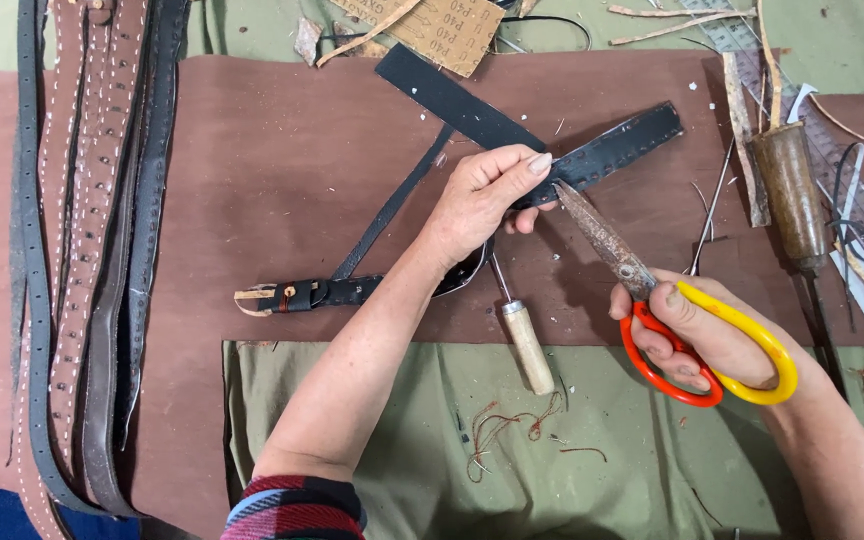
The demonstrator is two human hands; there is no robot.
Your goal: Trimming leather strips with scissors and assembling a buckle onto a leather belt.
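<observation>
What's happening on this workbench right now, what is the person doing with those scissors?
A person is working with leather straps. The left hand pinches a black strap against a brown leather sheet. The right hand holds scissors with one orange and one yellow handle; the rusty blades look closed, tip almost at the strap beside the left fingers. An awl with a wooden handle lies just below, and a bundle of belts lies at the left.

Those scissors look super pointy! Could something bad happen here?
Maybe. The rusty scissors in the right hand point at the left hand pinching the black leather strap, so a slip might nick the fingers. The wooden-handled awl lies right under the left wrist and could poke it.
</observation>
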